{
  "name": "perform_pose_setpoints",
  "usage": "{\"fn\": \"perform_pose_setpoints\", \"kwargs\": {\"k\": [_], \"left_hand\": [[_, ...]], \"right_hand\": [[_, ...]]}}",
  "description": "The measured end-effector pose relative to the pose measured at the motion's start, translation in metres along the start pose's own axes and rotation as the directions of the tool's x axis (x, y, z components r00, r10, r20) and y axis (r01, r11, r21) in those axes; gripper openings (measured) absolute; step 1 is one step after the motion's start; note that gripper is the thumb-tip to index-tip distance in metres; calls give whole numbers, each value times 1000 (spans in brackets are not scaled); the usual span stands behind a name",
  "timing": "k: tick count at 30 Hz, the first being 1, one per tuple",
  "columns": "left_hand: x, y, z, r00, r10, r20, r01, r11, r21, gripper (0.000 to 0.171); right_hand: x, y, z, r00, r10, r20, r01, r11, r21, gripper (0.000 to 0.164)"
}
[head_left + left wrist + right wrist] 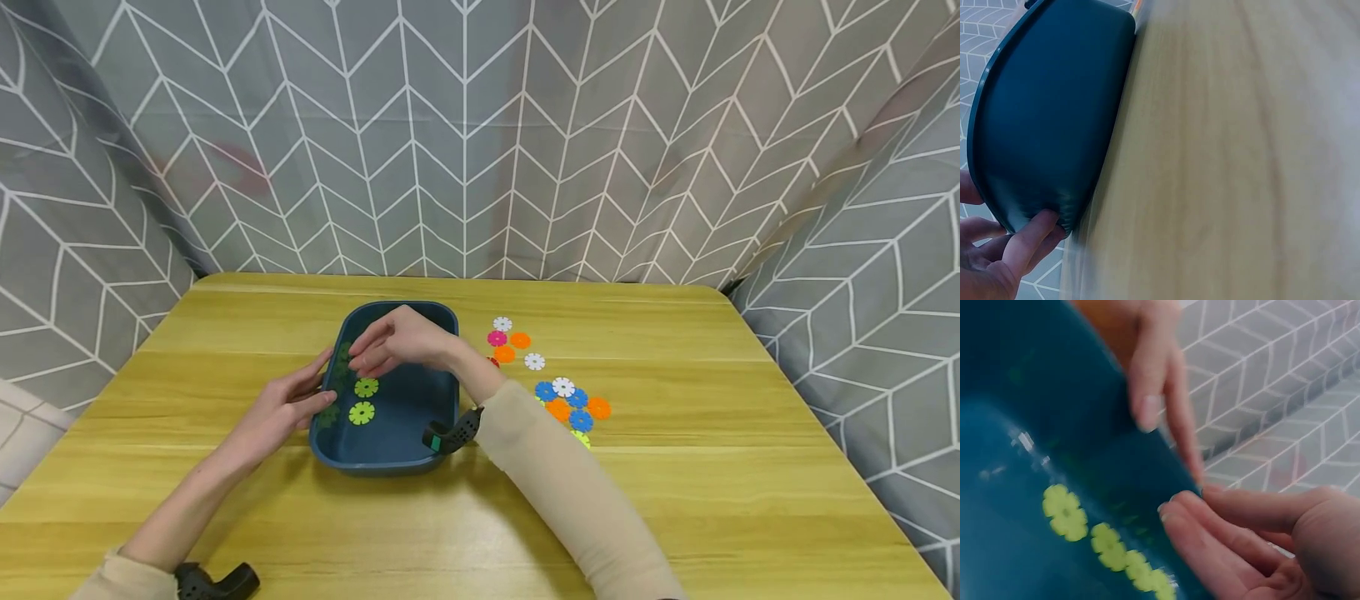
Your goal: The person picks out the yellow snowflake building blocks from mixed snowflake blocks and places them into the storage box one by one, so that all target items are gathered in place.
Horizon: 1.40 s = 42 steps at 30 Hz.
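Note:
A dark blue plastic bin (pixel 405 429) stands on the wooden table. My left hand (pixel 281 408) grips its left side, with the thumb over the rim and the fingers against the outer wall (pixel 1047 125). Over the inside of the bin is my right hand (pixel 401 337), its fingers loosely bent and pointing at the left wall. Nothing shows between those fingers (pixel 1210 550) in the right wrist view. Several yellow-green snowflake discs (pixel 1065 512) lie on the bin's floor along that wall, two of them (pixel 362 413) plainly visible in the head view.
Right of the bin, loose snowflake discs lie on the table: blue ones (pixel 581 420), orange ones (pixel 599 407), white ones (pixel 535 361), a pink one (pixel 497 338) and a yellow one (pixel 581 437). My right forearm partly covers this group. A grey patterned curtain (pixel 465 167) surrounds the table.

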<state>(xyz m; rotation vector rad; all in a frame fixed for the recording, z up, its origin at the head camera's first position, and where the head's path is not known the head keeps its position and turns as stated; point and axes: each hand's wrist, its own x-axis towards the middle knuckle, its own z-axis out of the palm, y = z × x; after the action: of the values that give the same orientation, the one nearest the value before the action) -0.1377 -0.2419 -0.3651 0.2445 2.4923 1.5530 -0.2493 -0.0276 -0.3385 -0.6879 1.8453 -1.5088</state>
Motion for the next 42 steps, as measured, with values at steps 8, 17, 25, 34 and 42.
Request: {"fn": "perform_pose_setpoints", "kwargs": {"k": [8, 17, 25, 34, 42], "left_hand": [[2, 1, 1, 1000, -2, -2, 2, 999, -43, 66], [2, 1, 2, 1000, -3, 6, 4, 998, -68, 67], [1, 2, 2, 1000, 8, 10, -7, 997, -76, 67], [0, 0, 1, 1000, 3, 2, -3, 997, -81, 67], [1, -2, 1, 1000, 8, 7, -7, 997, -76, 67]], "right_hand": [[-33, -8, -19, 995, -53, -88, 50, 998, -41, 27], [-70, 7, -44, 979, -113, -171, 112, 994, -11, 24], [-100, 28, -63, 949, -96, -300, 103, 995, 6, 28], [-124, 44, -76, 915, -45, -400, 14, 997, -78, 31], [-143, 60, -84, 915, -18, -403, -32, 993, -117, 28]]}}
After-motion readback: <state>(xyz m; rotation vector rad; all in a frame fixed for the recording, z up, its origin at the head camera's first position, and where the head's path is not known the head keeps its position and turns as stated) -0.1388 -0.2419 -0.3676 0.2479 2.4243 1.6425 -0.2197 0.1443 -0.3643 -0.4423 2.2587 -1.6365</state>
